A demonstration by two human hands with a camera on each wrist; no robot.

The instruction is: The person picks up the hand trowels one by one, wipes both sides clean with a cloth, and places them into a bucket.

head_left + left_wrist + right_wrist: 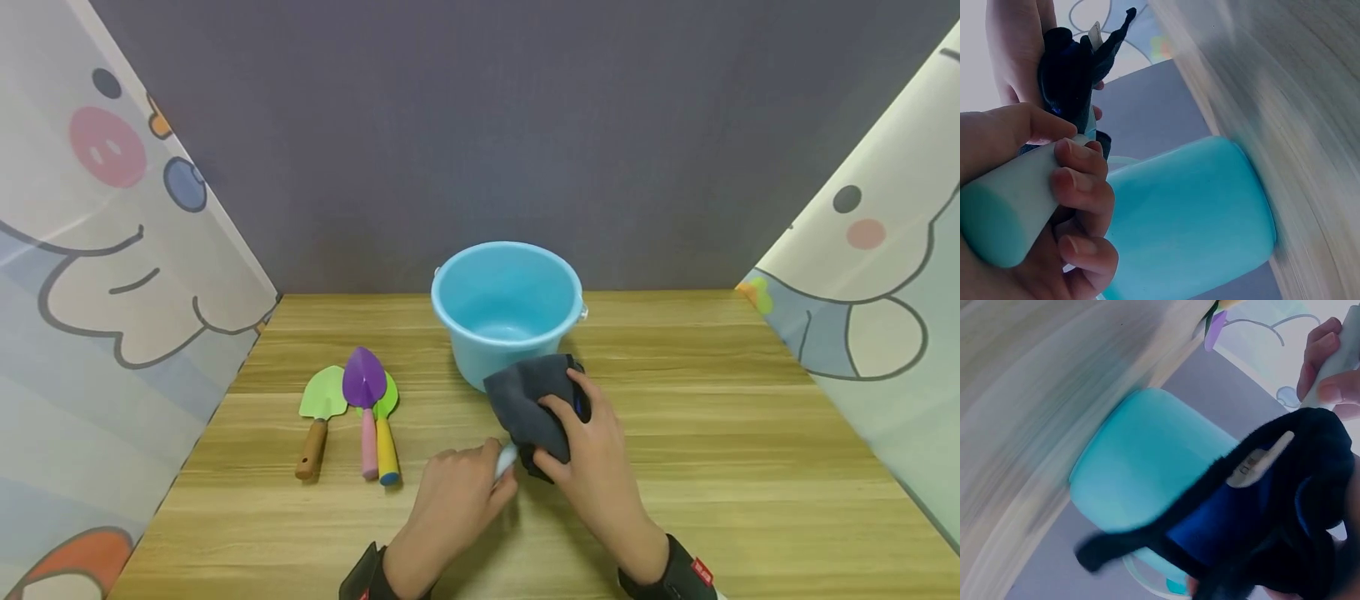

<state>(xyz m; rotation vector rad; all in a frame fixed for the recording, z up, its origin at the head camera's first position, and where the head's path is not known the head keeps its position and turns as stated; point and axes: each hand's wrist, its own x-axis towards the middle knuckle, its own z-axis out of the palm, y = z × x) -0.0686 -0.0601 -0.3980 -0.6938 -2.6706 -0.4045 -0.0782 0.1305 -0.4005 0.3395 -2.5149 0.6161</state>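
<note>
My left hand (459, 493) grips the pale handle (1025, 190) of a tool, its fingers curled round it; the handle has a teal end. The tool's head is hidden by a dark grey cloth (528, 402), so its kind does not show. My right hand (600, 471) holds this folded cloth against the tool's far end. In the right wrist view the cloth (1229, 519) shows a blue inner side and a white label. Just beyond the hands stands a light blue bucket (491, 358), upright, with nothing visible inside.
On the left of the wooden table (750, 467) lie a light green trowel (324, 392) with a brown handle, a purple trowel (363, 379) with a pink handle, and a green trowel (386, 450) with a yellow handle. A grey panel (480, 125) stands behind the bucket.
</note>
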